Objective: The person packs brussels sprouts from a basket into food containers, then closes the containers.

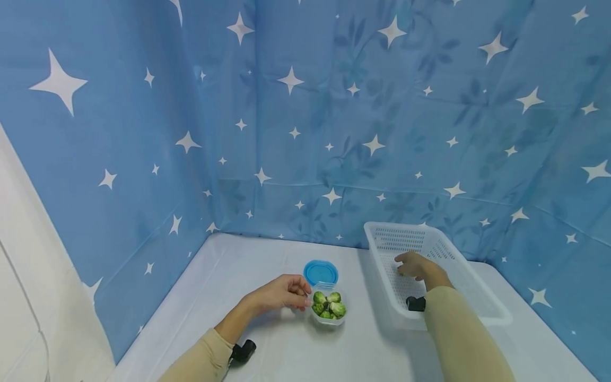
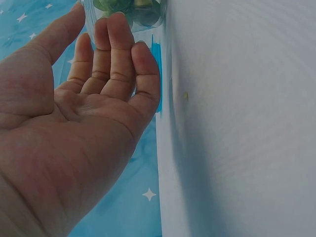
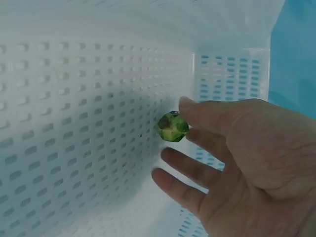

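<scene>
A small clear container (image 1: 315, 317) full of Brussels sprouts (image 1: 336, 309) stands on the table in the head view. Beside it my left hand (image 1: 286, 292) has its thumb and loosely bent fingers at the container's side; in the left wrist view the palm (image 2: 84, 128) shows, holding nothing. Inside the white basket (image 1: 472, 289) is my right hand (image 1: 422, 268). The right wrist view shows a green Brussels sprout (image 3: 173, 128) at the tips of its thumb and index finger, which appear to pinch it. The other fingers (image 3: 182, 185) spread apart below.
A round blue lid (image 1: 321, 271) lies behind the container. The basket has perforated walls and floor, and stands at the right of the white table (image 1: 267, 345). A blue star-patterned curtain (image 1: 305, 159) hangs behind and along the sides.
</scene>
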Available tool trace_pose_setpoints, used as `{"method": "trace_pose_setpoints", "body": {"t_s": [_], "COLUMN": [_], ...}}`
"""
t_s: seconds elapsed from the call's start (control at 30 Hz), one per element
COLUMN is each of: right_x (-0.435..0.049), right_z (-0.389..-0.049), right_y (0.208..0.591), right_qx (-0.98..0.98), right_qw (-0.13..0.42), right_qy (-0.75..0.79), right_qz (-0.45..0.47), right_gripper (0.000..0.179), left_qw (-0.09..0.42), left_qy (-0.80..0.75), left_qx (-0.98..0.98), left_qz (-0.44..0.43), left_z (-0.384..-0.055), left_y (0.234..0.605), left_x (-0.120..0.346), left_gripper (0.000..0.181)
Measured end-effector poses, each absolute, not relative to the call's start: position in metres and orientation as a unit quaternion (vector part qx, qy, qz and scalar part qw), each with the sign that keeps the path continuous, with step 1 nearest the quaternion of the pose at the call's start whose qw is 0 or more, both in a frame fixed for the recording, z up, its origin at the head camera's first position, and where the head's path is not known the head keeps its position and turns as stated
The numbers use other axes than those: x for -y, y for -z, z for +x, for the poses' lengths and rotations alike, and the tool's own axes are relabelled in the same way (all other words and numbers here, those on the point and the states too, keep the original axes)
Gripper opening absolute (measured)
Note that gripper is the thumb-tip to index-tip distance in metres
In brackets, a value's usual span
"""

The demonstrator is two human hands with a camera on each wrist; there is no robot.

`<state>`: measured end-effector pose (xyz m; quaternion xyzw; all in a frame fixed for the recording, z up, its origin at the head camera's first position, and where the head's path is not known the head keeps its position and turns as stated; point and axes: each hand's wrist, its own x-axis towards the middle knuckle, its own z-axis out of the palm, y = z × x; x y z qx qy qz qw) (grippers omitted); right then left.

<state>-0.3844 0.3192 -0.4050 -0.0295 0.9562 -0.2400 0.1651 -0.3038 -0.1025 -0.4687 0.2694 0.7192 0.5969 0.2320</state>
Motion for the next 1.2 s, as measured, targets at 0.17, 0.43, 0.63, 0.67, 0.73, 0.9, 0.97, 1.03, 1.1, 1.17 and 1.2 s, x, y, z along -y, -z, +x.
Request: {"method": "trace_pose_setpoints", "body": {"t_s": [0.17,0.43,0.63,0.67,0.73,0.9,0.97,1.03,1.1,1.17,1.2], "right_x": [-0.32,-0.311,-0.269,-0.259,-0.24,-0.201,-0.19,-0.181,-0.175,-0.172,-0.17], "right_z": [-0.386,-0.389,-0.383,-0.379,-0.367,-0.338,-0.329,-0.322,-0.316,-0.312,-0.31], "right_y": [0.409,0.395,0.358,0.351,0.338,0.324,0.327,0.336,0.347,0.358,0.363], "right_qx": [-0.961,-0.964,-0.944,-0.939,-0.929,-0.907,-0.896,-0.884,-0.872,-0.863,-0.859], "right_qw": [0.158,0.106,-0.018,-0.025,-0.022,0.014,0.038,0.065,0.09,0.105,0.11], "right_qy": [0.223,0.231,0.266,0.27,0.279,0.28,0.285,0.295,0.311,0.324,0.329], "right_qz": [-0.033,-0.081,-0.194,-0.213,-0.243,-0.315,-0.339,-0.357,-0.366,-0.374,-0.377], "right_gripper": [0.041,0.027,0.027,0.026,0.022,0.017,0.016,0.017,0.017,0.017,0.017], "left_qw": [0.234,0.237,0.236,0.235,0.235,0.232,0.232,0.234,0.236,0.236,0.237], "left_qy": [-0.597,-0.597,-0.597,-0.597,-0.596,-0.601,-0.602,-0.6,-0.598,-0.597,-0.596], "left_qx": [-0.717,-0.718,-0.719,-0.72,-0.72,-0.718,-0.718,-0.719,-0.72,-0.721,-0.72], "left_qz": [0.272,0.268,0.265,0.266,0.266,0.264,0.262,0.261,0.262,0.263,0.263], "left_z": [-0.304,-0.305,-0.305,-0.304,-0.304,-0.304,-0.304,-0.303,-0.303,-0.303,-0.303], "left_y": [0.468,0.471,0.47,0.47,0.469,0.467,0.466,0.467,0.467,0.468,0.468], "left_x": [0.102,0.101,0.102,0.102,0.102,0.103,0.103,0.103,0.103,0.102,0.102], "left_gripper": [0.035,0.034,0.035,0.036,0.037,0.036,0.036,0.036,0.036,0.035,0.035]}}
